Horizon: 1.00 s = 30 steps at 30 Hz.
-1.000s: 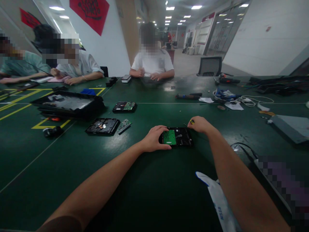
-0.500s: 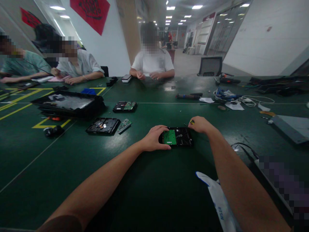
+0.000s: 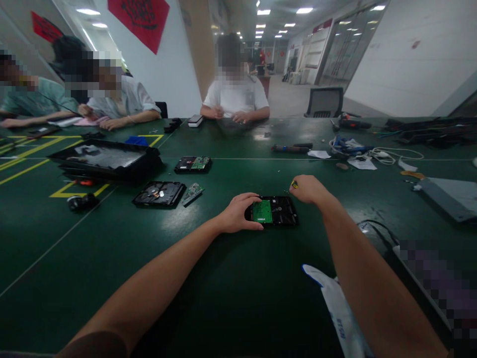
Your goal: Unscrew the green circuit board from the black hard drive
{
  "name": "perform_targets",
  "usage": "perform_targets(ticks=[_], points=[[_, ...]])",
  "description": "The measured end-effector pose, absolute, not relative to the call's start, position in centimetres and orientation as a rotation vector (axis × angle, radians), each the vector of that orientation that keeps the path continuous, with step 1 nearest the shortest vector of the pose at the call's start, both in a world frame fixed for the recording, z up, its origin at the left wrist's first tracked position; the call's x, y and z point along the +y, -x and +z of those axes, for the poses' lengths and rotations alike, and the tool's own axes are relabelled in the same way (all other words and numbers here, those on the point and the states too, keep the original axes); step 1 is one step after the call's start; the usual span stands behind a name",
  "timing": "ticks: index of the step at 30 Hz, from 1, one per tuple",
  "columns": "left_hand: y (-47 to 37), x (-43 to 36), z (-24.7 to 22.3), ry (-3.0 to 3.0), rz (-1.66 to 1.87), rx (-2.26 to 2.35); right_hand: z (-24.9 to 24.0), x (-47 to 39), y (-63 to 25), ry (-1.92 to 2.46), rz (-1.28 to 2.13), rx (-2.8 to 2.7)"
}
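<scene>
A black hard drive [image 3: 285, 211] with a green circuit board [image 3: 263, 211] lies flat on the table in front of me. My left hand [image 3: 240, 214] grips its left end, the thumb along the near edge and the fingers over the far edge. Just beyond the drive's far right corner is my right hand [image 3: 307, 190], closed around a screwdriver [image 3: 294, 184] of which only the yellow-and-black handle end shows. Its shaft is hidden. Tiny screws [image 3: 286, 191] lie by the drive's far edge, near that fist.
To the left lie an opened hard drive [image 3: 159, 194], a loose circuit board [image 3: 193, 194], another drive [image 3: 193, 164] and black trays [image 3: 108, 159]. A white glove [image 3: 335, 298] is under my right forearm. Cables [image 3: 357, 147] and a grey metal box [image 3: 449, 196] are rightward. Co-workers sit across the table.
My right hand has lifted slightly and turned a little with the screwdriver. My left hand and the hard drive stay put. The co-worker opposite has raised one hand slightly.
</scene>
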<state>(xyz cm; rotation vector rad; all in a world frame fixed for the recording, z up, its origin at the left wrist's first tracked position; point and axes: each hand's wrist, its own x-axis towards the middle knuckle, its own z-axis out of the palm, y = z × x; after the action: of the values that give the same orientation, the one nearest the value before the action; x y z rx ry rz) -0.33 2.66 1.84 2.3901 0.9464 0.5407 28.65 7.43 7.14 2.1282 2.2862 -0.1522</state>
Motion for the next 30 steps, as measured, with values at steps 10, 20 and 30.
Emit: perform_targets(ticks=[10, 20, 30], points=[[0.1, 3.0, 1.3, -2.425, 0.555, 0.943, 9.1, 3.3, -21.5, -1.636, -0.23, 2.693], [0.3, 3.1, 1.3, -2.382, 0.553, 0.933, 8.1, 3.3, -20.5, -1.575, -0.189, 2.66], [0.3, 3.1, 1.3, -2.392, 0.556, 0.936, 8.1, 3.3, -20.5, -1.601, -0.187, 2.665]])
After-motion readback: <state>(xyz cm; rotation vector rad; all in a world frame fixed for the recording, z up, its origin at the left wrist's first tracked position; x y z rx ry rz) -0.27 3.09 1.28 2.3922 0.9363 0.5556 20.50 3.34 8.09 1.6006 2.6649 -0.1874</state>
